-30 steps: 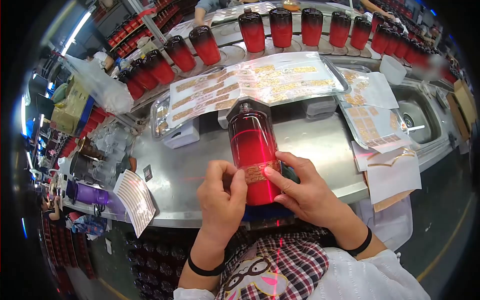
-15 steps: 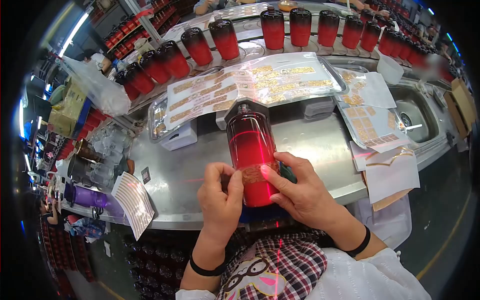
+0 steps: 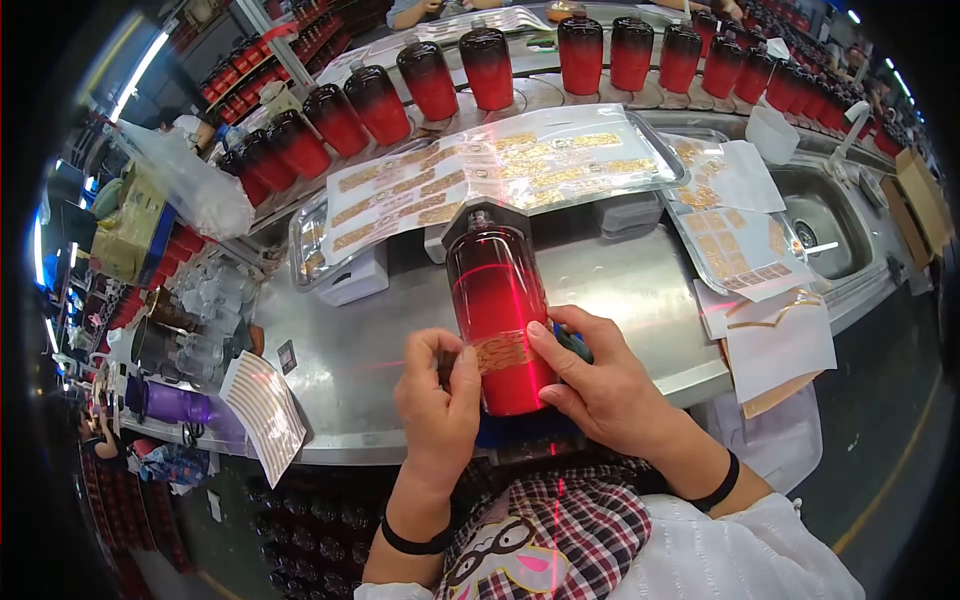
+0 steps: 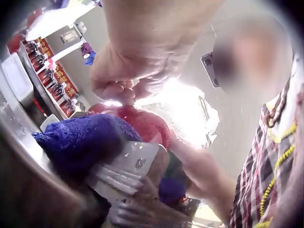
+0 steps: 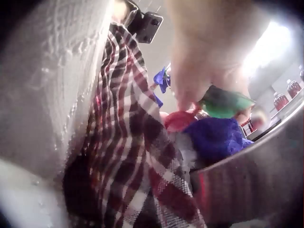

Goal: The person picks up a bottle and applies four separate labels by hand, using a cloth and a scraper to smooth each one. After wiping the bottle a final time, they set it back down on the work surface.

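Observation:
A glossy bottle [image 3: 495,285], black fading to red, lies tilted in front of the person with its neck pointing away. Across its lower half runs a gold patterned strip [image 3: 503,353]. My left hand [image 3: 440,395] pinches the strip's left end between thumb and index finger. At the other end, the thumb of my right hand [image 3: 600,380] presses against the bottle. Beneath that hand's index finger shows a green piece [image 5: 223,102], tucked among the fingers; its kind is unclear. Blue cloth [image 4: 90,140] lies under the bottle. A red laser cross falls on the bottle.
Behind the bottle, a metal tray [image 3: 655,150] bears a sheet of gold strips [image 3: 560,160]. Several red-black bottles [image 3: 430,80] stand on a curved conveyor. A striped sheet [image 3: 262,415] overhangs the table's left edge; papers [image 3: 780,340] and a sink [image 3: 830,225] are right.
The conveyor bottles have moved to the right. Both hands remain at the strip, with the right thumb now lying nearer its right end. The left hand keeps its pinch.

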Demonstrator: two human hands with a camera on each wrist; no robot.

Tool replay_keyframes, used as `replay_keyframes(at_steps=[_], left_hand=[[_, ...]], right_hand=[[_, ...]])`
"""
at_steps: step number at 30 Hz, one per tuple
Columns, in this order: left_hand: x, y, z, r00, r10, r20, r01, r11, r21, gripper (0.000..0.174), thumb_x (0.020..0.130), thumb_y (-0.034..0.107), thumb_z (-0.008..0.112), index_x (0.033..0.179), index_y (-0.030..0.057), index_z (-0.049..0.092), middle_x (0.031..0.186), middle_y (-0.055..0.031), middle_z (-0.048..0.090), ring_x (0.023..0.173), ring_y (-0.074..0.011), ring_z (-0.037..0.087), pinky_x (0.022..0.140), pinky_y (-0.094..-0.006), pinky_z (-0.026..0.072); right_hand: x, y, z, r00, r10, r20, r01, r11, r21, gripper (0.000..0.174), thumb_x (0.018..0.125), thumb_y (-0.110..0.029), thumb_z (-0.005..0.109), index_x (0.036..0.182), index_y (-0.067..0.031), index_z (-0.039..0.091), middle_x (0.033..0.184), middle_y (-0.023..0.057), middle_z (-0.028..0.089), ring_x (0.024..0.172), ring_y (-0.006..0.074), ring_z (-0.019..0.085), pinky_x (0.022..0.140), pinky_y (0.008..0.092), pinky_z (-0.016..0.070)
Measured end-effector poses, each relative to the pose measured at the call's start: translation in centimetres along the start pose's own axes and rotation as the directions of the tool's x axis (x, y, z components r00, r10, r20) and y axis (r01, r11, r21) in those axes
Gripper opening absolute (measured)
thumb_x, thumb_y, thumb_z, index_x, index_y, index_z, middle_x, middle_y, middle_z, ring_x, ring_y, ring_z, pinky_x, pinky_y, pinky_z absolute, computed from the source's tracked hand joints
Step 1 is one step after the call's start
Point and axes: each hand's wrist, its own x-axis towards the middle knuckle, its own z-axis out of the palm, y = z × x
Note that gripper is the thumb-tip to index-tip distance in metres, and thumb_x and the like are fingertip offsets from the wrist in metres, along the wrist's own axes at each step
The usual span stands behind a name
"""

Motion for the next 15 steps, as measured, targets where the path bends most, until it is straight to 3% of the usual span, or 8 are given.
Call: replay_keyframes(at_steps=[4, 7, 15], left_hand=[[-0.1, -0.2, 0.0, 1.000, -0.016, 0.004, 0.016, 1.000, -0.015, 0.010, 0.094, 0.004, 0.057, 0.101, 0.0025, 0.050, 0.089, 0.0013, 0.049, 0.075, -0.0031, 0.044, 0.065, -0.0190, 0.0393], [0.1, -0.8, 0.3, 0.993, 0.107, -0.058, -0.106, 0.994, 0.015, 0.010, 0.093, 0.002, 0.058, 0.099, 0.0014, 0.051, 0.070, -0.0018, 0.054, 0.059, -0.0054, 0.048, 0.052, -0.0232, 0.0397], [0.3, -1.4, 0.3, 0.981, 0.183, -0.067, -0.180, 0.982, 0.057, 0.010, 0.093, 0.003, 0.059, 0.099, 0.0009, 0.052, 0.072, -0.0026, 0.055, 0.060, -0.0067, 0.050, 0.054, -0.0240, 0.0419]], right_hand=[[-0.1, -0.1, -0.1, 1.000, -0.010, 0.005, 0.011, 1.000, -0.017, 0.062, 0.080, -0.016, 0.074, 0.137, -0.0084, 0.052, 0.131, 0.0215, 0.046, 0.110, 0.0390, 0.051, 0.095, 0.0460, 0.0448], [0.1, -0.4, -0.2, 1.000, 0.002, 0.017, -0.001, 0.999, -0.033, 0.061, 0.080, -0.017, 0.074, 0.137, -0.0089, 0.052, 0.131, 0.0212, 0.046, 0.110, 0.0391, 0.052, 0.094, 0.0462, 0.0450], [-0.1, -0.4, -0.1, 1.000, -0.008, -0.004, 0.007, 1.000, -0.021, 0.059, 0.080, -0.018, 0.074, 0.135, -0.0084, 0.053, 0.129, 0.0207, 0.047, 0.110, 0.0384, 0.052, 0.094, 0.0461, 0.0453]])
